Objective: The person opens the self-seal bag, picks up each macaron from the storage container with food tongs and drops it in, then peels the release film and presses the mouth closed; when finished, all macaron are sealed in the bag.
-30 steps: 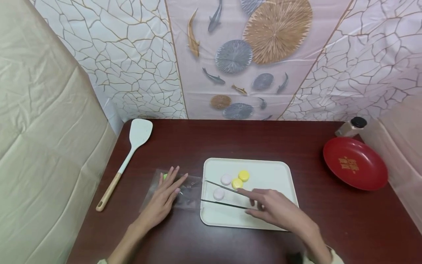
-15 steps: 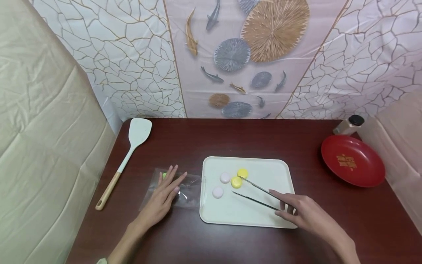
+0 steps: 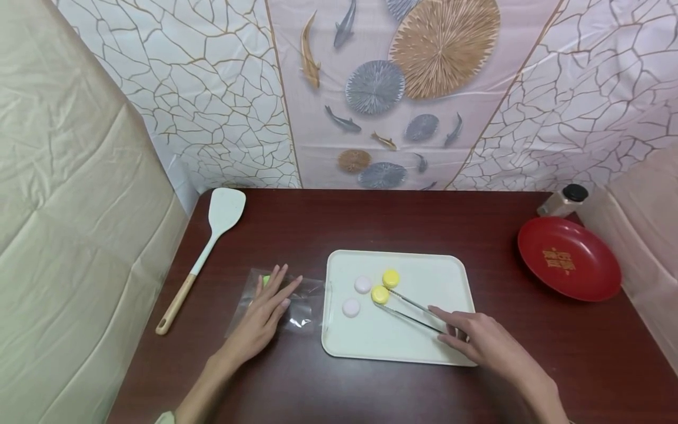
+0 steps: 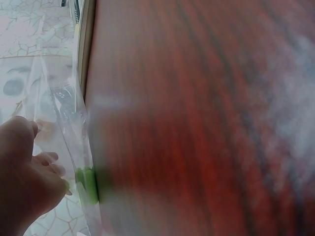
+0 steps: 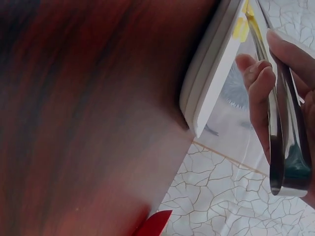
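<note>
My right hand (image 3: pixel 479 335) holds metal tongs (image 3: pixel 410 318) over the cream tray (image 3: pixel 434 271). The tongs' tips lie on either side of the nearer yellow macaron (image 3: pixel 379 294). A second yellow macaron (image 3: pixel 391 278) sits just behind it, and two pale lilac macarons (image 3: pixel 351 307) lie to the left. In the right wrist view the tongs (image 5: pixel 291 132) run through my curled fingers, their bent end near the palm. With fingers spread, my left hand (image 3: pixel 259 321) rests on a clear plastic bag (image 3: pixel 303 315). A green macaron (image 4: pixel 87 186) shows in the bag, partly covered by the fingers in the head view.
A white spatula (image 3: pixel 226 209) with a wooden handle lies along the left side of the dark table (image 3: pixel 296 388). At the right edge are a red plate (image 3: pixel 582 265) and a black-lidded jar (image 3: pixel 562 202). The bag's end overlaps the tray's left rim.
The tongs have moved right from the tray's left edge to the yellow macarons, and their tips have drawn together around the nearer one. My left hand stays in place.
</note>
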A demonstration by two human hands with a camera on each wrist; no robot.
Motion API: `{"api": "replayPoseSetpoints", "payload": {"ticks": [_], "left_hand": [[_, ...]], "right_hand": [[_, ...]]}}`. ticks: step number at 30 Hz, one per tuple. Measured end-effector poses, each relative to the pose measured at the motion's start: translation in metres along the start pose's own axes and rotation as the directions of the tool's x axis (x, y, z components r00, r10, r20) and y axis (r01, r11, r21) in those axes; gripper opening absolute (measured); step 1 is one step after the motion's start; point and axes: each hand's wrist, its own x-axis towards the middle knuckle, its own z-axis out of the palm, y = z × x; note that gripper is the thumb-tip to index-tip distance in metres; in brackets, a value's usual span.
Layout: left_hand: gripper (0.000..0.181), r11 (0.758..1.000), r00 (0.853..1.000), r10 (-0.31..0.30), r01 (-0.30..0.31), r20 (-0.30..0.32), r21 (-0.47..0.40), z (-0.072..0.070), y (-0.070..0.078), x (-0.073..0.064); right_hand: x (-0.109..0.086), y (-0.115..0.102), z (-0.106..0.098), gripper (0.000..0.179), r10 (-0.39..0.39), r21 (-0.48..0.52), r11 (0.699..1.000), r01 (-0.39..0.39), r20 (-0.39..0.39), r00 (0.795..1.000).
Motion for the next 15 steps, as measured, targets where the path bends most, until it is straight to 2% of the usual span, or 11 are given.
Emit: {"api": "replayPoseSetpoints", "payload": {"ticks": [5,11,15], "left_hand": [[0.052,1.0,1.0,-0.004,0.004,0.0,0.0,0.0007,-0.0004,-0.0001],[0.051,1.0,1.0,0.001,-0.001,0.003,0.001,0.0002,-0.0011,-0.0005],[0.05,1.0,1.0,0.012,-0.012,-0.004,0.003,0.0005,-0.0024,-0.0002]], "right_hand": [[-0.0028,0.003,-0.0022,0.052,-0.017,0.005,1.0,0.017,0.004,1.0],[-0.0074,0.0041,-0.0057,0.052,-0.01,0.03,1.0,0.009,0.049,0.999],[-0.0091,0.0026,-0.0082,0.051,-0.026,0.083,0.996,0.02,0.074,0.997]]}}
